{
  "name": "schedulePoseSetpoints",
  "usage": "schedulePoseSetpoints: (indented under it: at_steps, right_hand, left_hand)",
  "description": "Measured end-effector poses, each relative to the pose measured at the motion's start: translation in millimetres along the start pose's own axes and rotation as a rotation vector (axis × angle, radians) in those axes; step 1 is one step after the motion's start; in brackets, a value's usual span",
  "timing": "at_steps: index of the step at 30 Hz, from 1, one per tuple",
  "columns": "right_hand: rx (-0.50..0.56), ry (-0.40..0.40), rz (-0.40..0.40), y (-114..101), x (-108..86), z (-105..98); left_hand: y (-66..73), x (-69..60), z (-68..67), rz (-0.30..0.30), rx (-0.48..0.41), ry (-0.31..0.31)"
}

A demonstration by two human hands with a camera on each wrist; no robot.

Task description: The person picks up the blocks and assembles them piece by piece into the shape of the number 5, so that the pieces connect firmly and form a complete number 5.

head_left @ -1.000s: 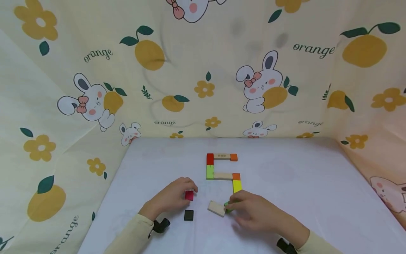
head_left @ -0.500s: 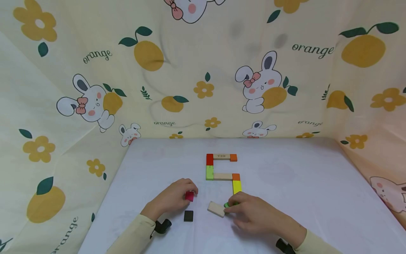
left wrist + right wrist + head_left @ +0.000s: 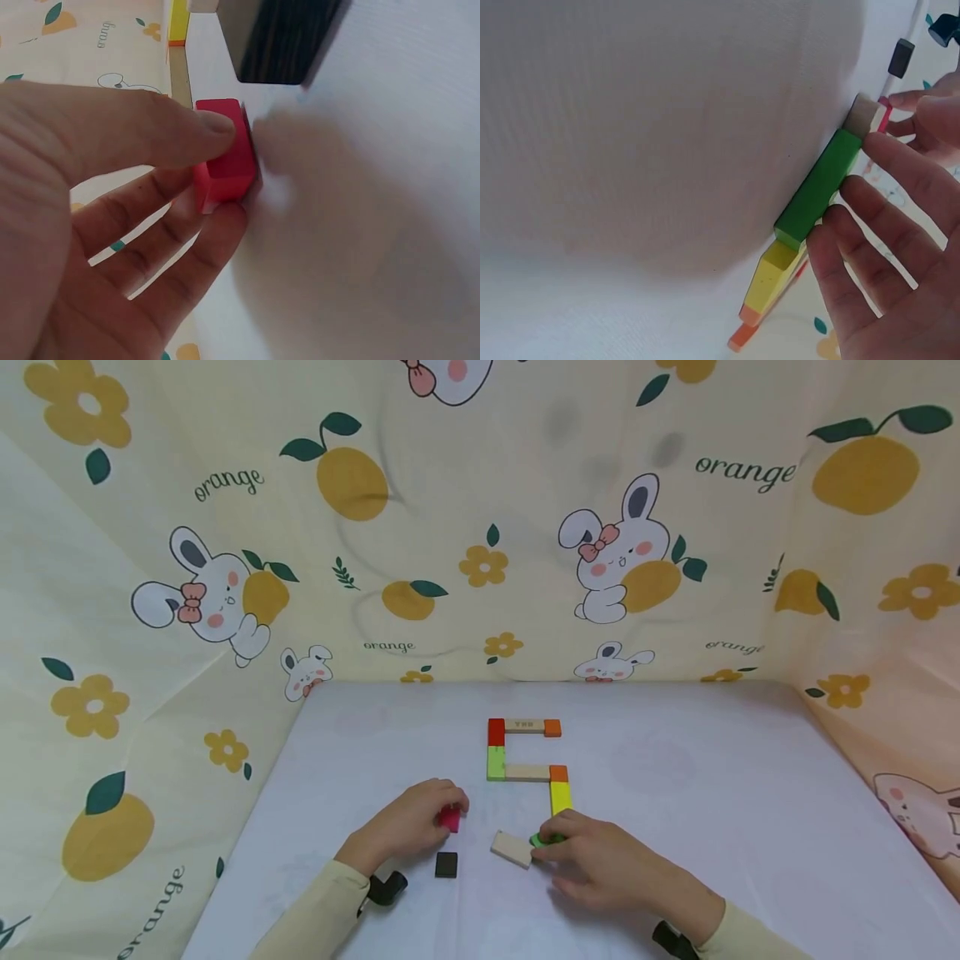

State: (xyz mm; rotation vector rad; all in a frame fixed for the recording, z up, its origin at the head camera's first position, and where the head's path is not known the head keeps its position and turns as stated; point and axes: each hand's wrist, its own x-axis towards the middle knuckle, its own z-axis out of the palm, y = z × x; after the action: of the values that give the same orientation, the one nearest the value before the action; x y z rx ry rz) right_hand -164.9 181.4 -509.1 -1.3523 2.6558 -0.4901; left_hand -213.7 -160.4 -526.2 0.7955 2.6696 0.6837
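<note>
My left hand [image 3: 408, 818] pinches a small pinkish-red wooden block [image 3: 229, 169], thumb on one face and fingers against the other. Just nearer than it lies a black block [image 3: 446, 865]. The fingers of my right hand [image 3: 611, 864] rest fairly straight along a green block [image 3: 821, 187], which the head view mostly hides. One end of the green block meets a yellow block [image 3: 561, 797]. Its other end is beside a slanted beige block [image 3: 512, 849]; whether those two touch, I cannot tell.
Beyond the hands, red [image 3: 497, 732], light-green [image 3: 496, 763], orange [image 3: 552, 728] and beige blocks [image 3: 527, 773] join in an angular line with the yellow one. A patterned cloth [image 3: 480, 527] rises behind the white tabletop [image 3: 712, 793].
The green block has turned slightly under my right hand's fingers. The pinkish-red block has tilted a little in my left hand. The other blocks keep their arrangement.
</note>
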Motion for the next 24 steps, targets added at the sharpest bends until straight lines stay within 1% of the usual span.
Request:
schedulePoseSetpoints:
  at_steps: [3, 7, 15, 20, 24]
  right_hand:
    - [-0.013, 0.006, 0.0, -0.3, 0.0, -0.2]
    - [-0.028, 0.008, 0.003, -0.6, 0.0, -0.2]
    - [-0.033, -0.025, 0.012, -1.8, 3.0, -0.7]
    - [-0.029, -0.025, 0.018, -3.1, 3.0, 0.1]
    - [-0.02, -0.028, 0.029, -3.2, 2.8, 0.3]
  left_hand:
    - [0.8, 1.3, -0.2, -0.01, -0.005, -0.002]
    - [4.5, 2.9, -3.4, -0.001, -0.005, 0.002]
    - [14.0, 6.2, -11.8, 0.002, 0.011, 0.011]
    - [19.1, 9.9, -16.4, 0.019, 0.02, 0.013]
    - [26.2, 15.6, -19.9, 0.052, 0.019, 0.008]
